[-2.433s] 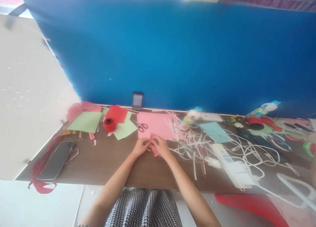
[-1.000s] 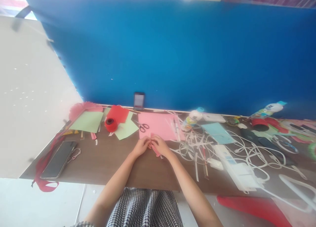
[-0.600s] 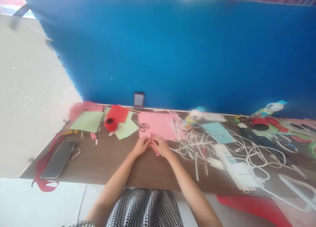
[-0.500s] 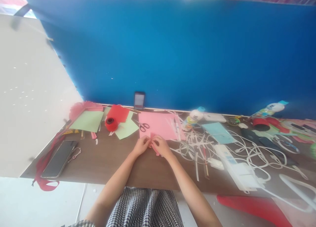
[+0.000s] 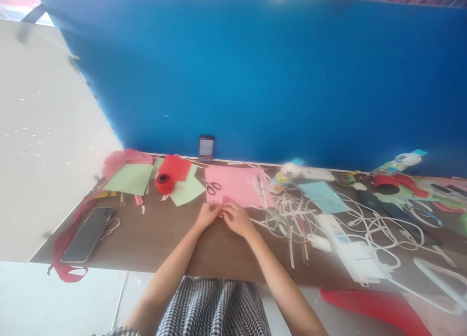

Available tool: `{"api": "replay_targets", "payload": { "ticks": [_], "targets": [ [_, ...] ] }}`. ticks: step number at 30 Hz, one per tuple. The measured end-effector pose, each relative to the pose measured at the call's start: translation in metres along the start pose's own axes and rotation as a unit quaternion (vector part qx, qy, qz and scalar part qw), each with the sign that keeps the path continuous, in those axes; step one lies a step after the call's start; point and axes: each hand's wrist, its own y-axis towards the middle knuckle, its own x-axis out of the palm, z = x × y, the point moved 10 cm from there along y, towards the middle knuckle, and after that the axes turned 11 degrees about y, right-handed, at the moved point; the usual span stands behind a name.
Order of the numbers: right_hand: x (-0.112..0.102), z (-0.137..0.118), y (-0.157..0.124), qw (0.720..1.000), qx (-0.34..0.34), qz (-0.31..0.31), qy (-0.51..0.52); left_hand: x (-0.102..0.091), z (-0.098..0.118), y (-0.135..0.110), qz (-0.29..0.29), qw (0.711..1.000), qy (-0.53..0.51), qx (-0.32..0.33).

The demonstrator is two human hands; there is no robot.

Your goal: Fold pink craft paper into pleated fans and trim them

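Note:
A small piece of pleated pink paper (image 5: pixel 227 199) is pinched between my two hands, just at the front edge of a flat pink sheet (image 5: pixel 237 182). My left hand (image 5: pixel 208 214) closes on it from the left, fingertips together. From the right, my right hand (image 5: pixel 236 217) grips it too, its fingers curled and covering most of the paper. Only the fanned top of the folds shows above the fingers. Scissors (image 5: pixel 212 187) with dark handles lie on the pink sheet, beyond my left hand.
Left are a roll of red ribbon (image 5: pixel 165 184), green paper (image 5: pixel 130 179), a red sheet (image 5: pixel 177 167) and a phone (image 5: pixel 87 235). To the right lie tangled white cables (image 5: pixel 292 214), a bottle (image 5: pixel 286 175), blue paper (image 5: pixel 324 197) and a power strip (image 5: pixel 345 248). A blue partition (image 5: pixel 233 78) rises behind.
My right hand has turned over the pleated paper. Its lower end, which stuck out below my fingers, is now hidden, and the folds show above them. My left hand has barely moved.

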Motion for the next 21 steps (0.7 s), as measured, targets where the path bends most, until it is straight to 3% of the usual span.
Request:
{"api": "replay_targets", "payload": {
  "ticks": [7,13,21],
  "targets": [
    [0.002,0.023,-0.003,0.985,0.086,0.026,0.145,0.001,0.002,0.001,-0.007,1.0,-0.007,0.006],
    [-0.013,0.046,0.004,0.976,0.121,0.096,0.152,0.003,0.007,0.002,-0.027,0.999,0.021,0.041],
    [-0.001,0.057,0.01,0.968,0.158,0.041,0.189,0.006,0.007,0.001,-0.044,0.997,0.035,0.052]
  ]
}}
